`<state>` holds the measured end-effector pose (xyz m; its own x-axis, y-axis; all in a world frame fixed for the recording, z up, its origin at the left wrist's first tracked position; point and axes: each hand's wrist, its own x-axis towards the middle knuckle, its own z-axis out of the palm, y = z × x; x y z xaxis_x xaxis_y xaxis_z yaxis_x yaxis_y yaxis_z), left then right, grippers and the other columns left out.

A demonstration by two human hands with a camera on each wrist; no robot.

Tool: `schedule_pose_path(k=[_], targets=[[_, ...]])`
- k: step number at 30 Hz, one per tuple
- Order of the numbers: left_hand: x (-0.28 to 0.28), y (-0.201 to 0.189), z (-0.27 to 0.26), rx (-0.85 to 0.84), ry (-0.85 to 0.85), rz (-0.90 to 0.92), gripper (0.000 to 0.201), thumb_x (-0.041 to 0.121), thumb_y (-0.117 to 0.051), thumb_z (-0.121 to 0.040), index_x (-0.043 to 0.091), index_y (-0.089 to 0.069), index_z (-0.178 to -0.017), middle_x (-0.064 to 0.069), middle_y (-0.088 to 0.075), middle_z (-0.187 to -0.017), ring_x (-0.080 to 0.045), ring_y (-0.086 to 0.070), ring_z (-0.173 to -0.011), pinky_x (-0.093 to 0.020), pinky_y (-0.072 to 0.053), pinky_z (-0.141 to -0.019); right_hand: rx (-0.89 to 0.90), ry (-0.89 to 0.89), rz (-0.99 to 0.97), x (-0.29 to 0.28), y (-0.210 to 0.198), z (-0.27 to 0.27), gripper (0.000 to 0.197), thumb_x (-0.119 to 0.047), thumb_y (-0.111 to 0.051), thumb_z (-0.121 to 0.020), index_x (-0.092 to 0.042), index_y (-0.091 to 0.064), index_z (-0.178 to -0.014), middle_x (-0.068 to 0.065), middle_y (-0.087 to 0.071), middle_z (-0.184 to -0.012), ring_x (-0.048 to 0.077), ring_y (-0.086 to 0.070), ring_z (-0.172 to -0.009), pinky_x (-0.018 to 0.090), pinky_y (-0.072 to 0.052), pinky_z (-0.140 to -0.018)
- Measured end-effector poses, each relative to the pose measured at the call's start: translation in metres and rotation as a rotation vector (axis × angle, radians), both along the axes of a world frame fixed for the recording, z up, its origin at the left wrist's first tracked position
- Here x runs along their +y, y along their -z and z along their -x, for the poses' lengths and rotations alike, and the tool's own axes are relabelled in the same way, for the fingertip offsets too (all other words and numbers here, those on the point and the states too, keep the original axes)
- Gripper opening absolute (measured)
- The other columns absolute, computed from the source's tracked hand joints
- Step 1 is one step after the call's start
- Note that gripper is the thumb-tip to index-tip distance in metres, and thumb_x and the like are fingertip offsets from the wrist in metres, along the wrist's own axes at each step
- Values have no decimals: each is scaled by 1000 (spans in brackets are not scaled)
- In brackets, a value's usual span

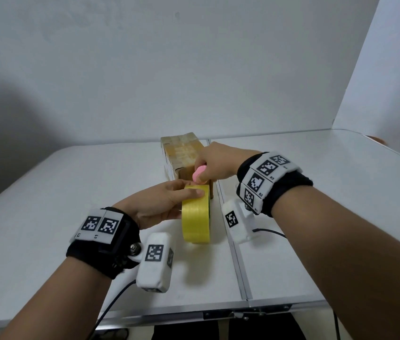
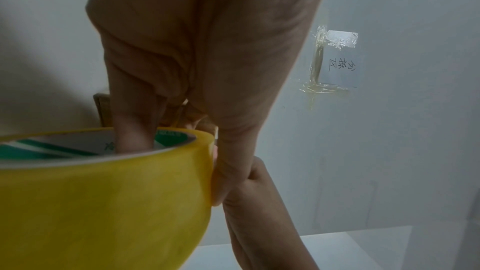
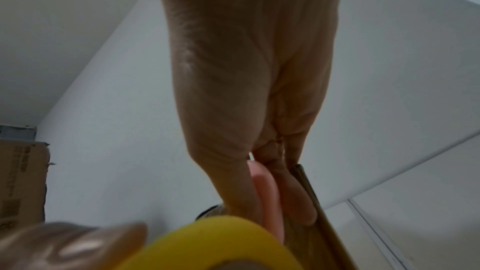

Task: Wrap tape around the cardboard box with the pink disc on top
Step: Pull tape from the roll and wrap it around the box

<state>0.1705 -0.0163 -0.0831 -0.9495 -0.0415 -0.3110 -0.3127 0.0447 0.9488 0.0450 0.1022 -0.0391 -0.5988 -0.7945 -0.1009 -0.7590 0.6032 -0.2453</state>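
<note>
Table [image 1: 71, 192], white and folding with a seam down its middle, fills the lower part of the head view, with white walls behind. Both forearms reach forward over it, each with a black wrist strap carrying square black-and-white markers and a white camera block. Cardboard box [image 1: 181, 155], long and narrow, lies on the table along the seam, glossy clear tape across its top. Left hand [image 1: 159, 204] holds a yellow tape roll [image 1: 196, 217] upright at the box's near end, thumb over the outer rim and a finger inside the core. The core has green printing, too blurred to read. Right hand [image 1: 216, 163] rests on the box's near end, thumb and fingers pinching a pink disc [image 1: 199, 174] against the cardboard. In the left wrist view a taped paper note [image 2: 337, 63] on the wall carries handwritten Chinese characters.
</note>
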Motion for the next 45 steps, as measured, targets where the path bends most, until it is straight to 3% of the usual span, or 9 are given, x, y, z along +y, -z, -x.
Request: schedule_pose_path(k=[6, 10, 15, 20, 26, 32, 36, 40, 45], targets=[[-1, 0, 0, -6, -7, -11, 38, 21, -65, -89, 13, -60, -126, -5, -73, -114, -18, -67, -103, -34, -51, -98, 36, -3, -41, -6, 1, -3, 32, -29, -61, -86, -7, -73, -105, 14, -71, -109, 24, -66, -90, 23, -43, -63], [-2, 1, 2, -4, 5, -4, 39, 23, -66, -88, 13, -60, -125, -3, -73, -112, -16, -68, -101, -31, -53, -95, 109, -21, -100, -9, 2, -6, 33, -31, -55, -91, -9, -72, -108, 11, -65, -111, 28, -51, -116, 29, -39, -75], [-2, 1, 3, -5, 9, -15, 39, 22, -66, -88, 12, -61, -125, -4, -73, -112, -15, -68, -99, -28, -55, -91, 168, -41, -119, -10, 0, -9, 33, -31, -52, -94, -9, -72, -107, 11, -63, -105, 28, -44, -121, 29, -36, -76], [-3, 0, 4, -12, 22, -29, 38, 21, -64, -89, 11, -60, -126, -4, -73, -109, -14, -69, -93, -27, -56, -87, 216, -12, -179, -12, -4, -11, 35, -26, -54, -93, -13, -49, -61, 6, -44, -76, 27, -52, -103, 25, -30, -53], [-6, 0, 5, -16, 32, -44, 32, 20, -64, -89, 13, -63, -121, 0, -76, -102, -12, -71, -90, -25, -58, -82, 213, 6, -208, -12, -13, -14, 36, -14, -64, -83, -12, -44, -53, 3, -44, -63, 18, -38, -51, 22, -34, -48], [-12, -1, 6, -19, 21, -75, 26, 20, -63, -90, 13, -66, -115, -2, -75, -100, -14, -71, -87, -24, -58, -80, 168, 35, -297, -8, -21, -13, 26, -14, -70, -77, -10, -53, -57, 3, -55, -61, 20, -54, -63, 33, -55, -78], [-14, -1, 8, -29, 14, -105, 31, 21, -64, -88, 10, -66, -117, -3, -74, -103, -13, -71, -85, -23, -59, -76, 6, 27, -70, 4, -30, -3, 22, -29, -69, -79, -7, -71, -80, -4, -64, -64, 16, -60, -68, 25, -45, -64], [-13, -4, 10, -42, 21, -112, 30, 20, -64, -88, 10, -65, -117, -1, -76, -98, -12, -72, -84, -23, -59, -77, -34, 74, 279, 9, -35, 7, 22, -33, -63, -88, -15, -68, -76, -4, -64, -68, 4, -49, -57, 19, -32, -54], [-10, -7, 12, -50, 70, -82, 32, 20, -62, -91, 9, -64, -120, -5, -74, -108, -15, -70, -94, -27, -56, -89, -15, 185, 346, -11, -14, 20, 40, -35, -51, -96, -1, -66, -110, 16, -69, -108, 24, -58, -85, 27, -39, -65]])
